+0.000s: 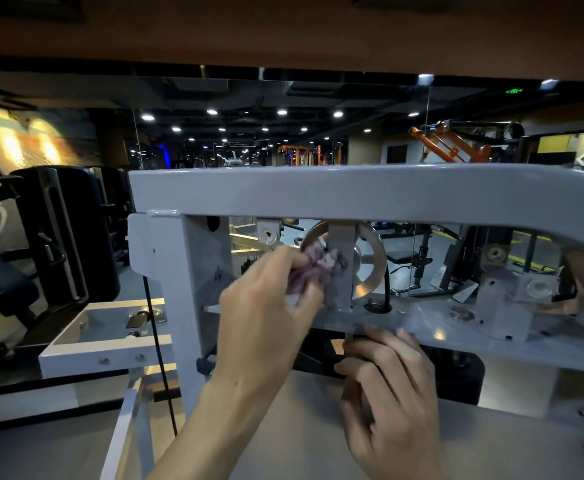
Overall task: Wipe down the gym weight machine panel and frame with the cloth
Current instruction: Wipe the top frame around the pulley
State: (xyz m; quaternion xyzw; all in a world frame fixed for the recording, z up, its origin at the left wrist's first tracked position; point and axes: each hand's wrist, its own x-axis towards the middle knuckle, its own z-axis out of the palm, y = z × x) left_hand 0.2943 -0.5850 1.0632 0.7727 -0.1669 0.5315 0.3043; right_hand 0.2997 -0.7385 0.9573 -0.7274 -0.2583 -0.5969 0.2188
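Purple cloth (313,271) bunched, pressed against grey upright bracket (342,258) in front of silver pulley wheel (370,261), under top beam of frame (335,192). Left hand (266,306) pinches cloth, fingers curled round it; blur suggests rubbing. Bracket's long axis vertical, just right of those fingertips. Right hand (387,386) below, fingers loosely curled at lower plate (432,327) edge; grip unclear. Left hand nearer the bracket. Black cable (159,358) hangs left.

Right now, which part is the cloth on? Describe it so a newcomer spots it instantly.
Find the grey frame with its wide top beam. In the opening beneath hangs a silver pulley wheel, crossed by an upright grey bracket. The left hand presses the purple cloth there; nothing else nearby is round and spoked.
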